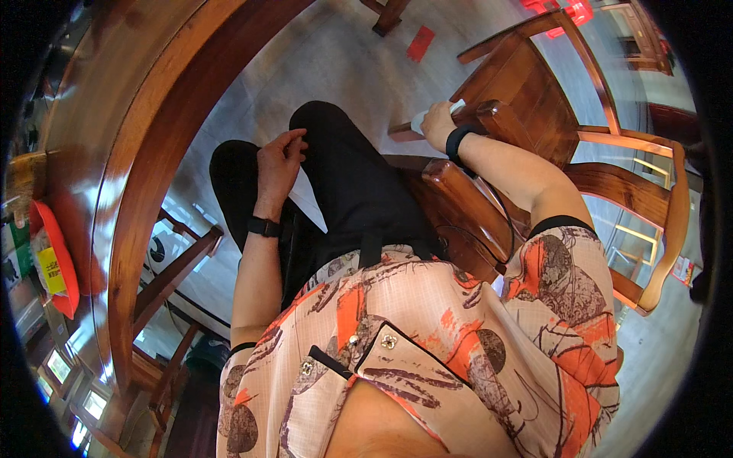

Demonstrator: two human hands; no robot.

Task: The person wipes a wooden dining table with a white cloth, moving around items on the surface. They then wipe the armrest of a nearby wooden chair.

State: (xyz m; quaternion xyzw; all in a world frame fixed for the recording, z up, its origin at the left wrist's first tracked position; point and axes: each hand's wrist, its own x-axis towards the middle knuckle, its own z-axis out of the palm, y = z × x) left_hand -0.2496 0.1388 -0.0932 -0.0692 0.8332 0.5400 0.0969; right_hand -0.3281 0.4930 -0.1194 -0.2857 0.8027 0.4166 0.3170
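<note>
My right hand (438,125) grips a white cloth or tissue (420,121) against the end of a wooden chair's armrest (468,114), on the right side of the view. A dark band circles that wrist. My left hand (280,157) rests over my knees in black trousers, its fingers loosely curled with nothing seen between them; a dark watch is on that wrist. Beside my thigh is another polished wooden armrest (458,186), with a thin black cable (508,229) looping over it.
A curved wooden table edge (154,109) runs along the left, bearing a red tray (54,257) with a packet. The wooden chair seat (515,86) is at the upper right. A red paper (421,44) lies on the grey floor. Wooden legs (177,275) stand under the table.
</note>
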